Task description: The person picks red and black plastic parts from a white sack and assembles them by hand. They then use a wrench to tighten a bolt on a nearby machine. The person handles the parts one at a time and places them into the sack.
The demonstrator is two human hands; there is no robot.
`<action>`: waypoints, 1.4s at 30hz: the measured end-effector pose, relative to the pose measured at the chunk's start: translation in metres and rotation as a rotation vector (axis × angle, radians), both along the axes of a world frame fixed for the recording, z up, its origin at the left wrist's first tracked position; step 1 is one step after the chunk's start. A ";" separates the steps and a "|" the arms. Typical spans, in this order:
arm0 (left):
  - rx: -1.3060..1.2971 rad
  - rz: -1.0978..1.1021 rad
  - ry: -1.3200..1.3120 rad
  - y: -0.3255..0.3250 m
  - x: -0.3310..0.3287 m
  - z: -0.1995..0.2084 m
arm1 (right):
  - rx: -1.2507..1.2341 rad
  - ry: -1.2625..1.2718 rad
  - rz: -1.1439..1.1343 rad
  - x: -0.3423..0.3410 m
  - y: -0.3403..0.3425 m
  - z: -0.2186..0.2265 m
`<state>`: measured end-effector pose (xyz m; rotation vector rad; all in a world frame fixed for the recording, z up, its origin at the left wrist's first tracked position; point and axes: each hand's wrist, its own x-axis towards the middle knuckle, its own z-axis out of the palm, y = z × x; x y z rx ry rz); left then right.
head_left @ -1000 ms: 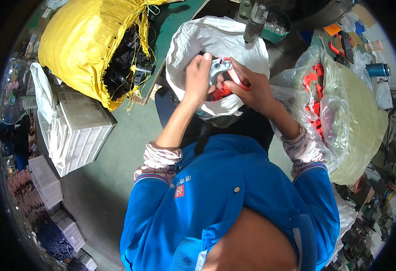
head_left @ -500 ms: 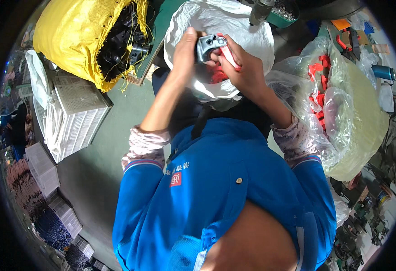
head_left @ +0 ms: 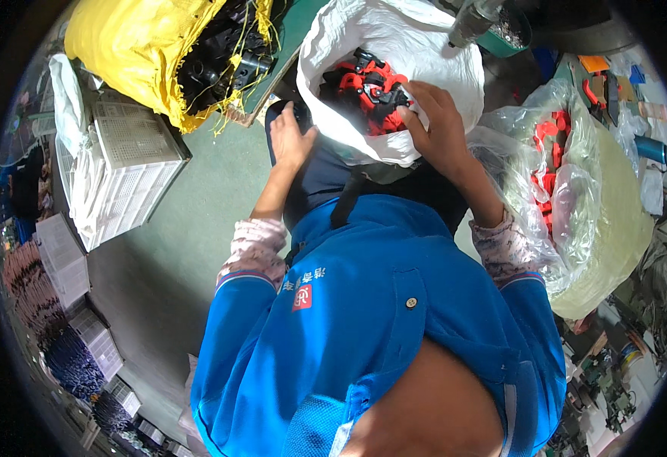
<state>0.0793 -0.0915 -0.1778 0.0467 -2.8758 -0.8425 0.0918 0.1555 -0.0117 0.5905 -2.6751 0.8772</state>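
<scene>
Since the frame half a second back, our two hands have come apart: then both were raised together around a small grey-and-black part above the white sack, and now that part is gone from them. From the head view, our left hand (head_left: 292, 137) has dropped to the near left edge of the white sack (head_left: 425, 53), resting with loosely curled fingers against the dark fabric at our lap; we cannot tell whether it holds anything. Our right hand (head_left: 436, 126) reaches into the mouth of the sack, fingers bent down onto the red and black plastic parts (head_left: 368, 87) heaped inside, touching them; whether it has pinched one is hidden by the fingers. The sack is woven plastic, crumpled and soft-walled, with its rim rolled open. To our right lies one clear plastic bag (head_left: 577, 190), thin, glossy and wrinkled, with more red parts showing through it. To our upper left sits one yellow woven sack (head_left: 132, 46), frayed at its opening, spilling dark parts. Beside it stands one white perforated crate (head_left: 132, 164), rigid and boxy, with a white bag draped around it. We count three sacks or bags in all and one crate. Our blue jacket (head_left: 379, 327) fills the lower middle, with patterned cuffs at both wrists.
</scene>
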 end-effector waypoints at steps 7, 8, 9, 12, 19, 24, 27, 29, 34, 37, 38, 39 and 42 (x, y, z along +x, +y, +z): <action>0.120 -0.012 -0.046 -0.011 0.003 0.002 | -0.014 0.005 0.065 0.011 -0.014 0.012; 0.142 -0.058 0.023 -0.016 0.017 0.011 | -0.028 0.006 0.052 0.014 -0.012 0.011; 0.163 -0.109 0.092 -0.020 0.030 0.022 | -0.042 0.008 0.037 0.017 -0.010 0.010; 0.176 -0.141 0.319 -0.027 0.050 0.071 | -0.108 -0.031 0.009 0.029 -0.008 0.008; 0.098 -0.264 0.823 -0.014 -0.092 0.139 | -0.127 0.091 0.095 0.033 -0.023 0.016; -0.372 -0.233 0.482 -0.010 -0.168 0.114 | -0.062 0.072 -0.026 0.049 -0.006 0.026; -0.582 -0.179 0.316 0.013 -0.158 0.130 | -0.047 0.035 -0.181 0.068 0.021 0.022; -0.334 -0.219 0.433 0.019 -0.159 0.141 | -0.084 0.010 -0.232 0.072 0.032 0.020; 0.308 -0.303 0.581 0.060 -0.151 0.196 | -0.116 0.003 -0.239 0.069 0.036 0.023; 0.581 -0.388 0.557 0.084 -0.148 0.222 | -0.153 0.058 -0.190 0.062 0.027 0.031; 0.702 -0.414 0.541 0.091 -0.150 0.225 | -0.161 0.053 -0.184 0.061 0.025 0.033; 0.826 -0.443 0.519 0.099 -0.151 0.229 | -0.168 0.047 -0.184 0.060 0.024 0.034; 0.982 -0.497 0.386 0.114 -0.147 0.244 | -0.185 0.034 -0.195 0.061 0.028 0.031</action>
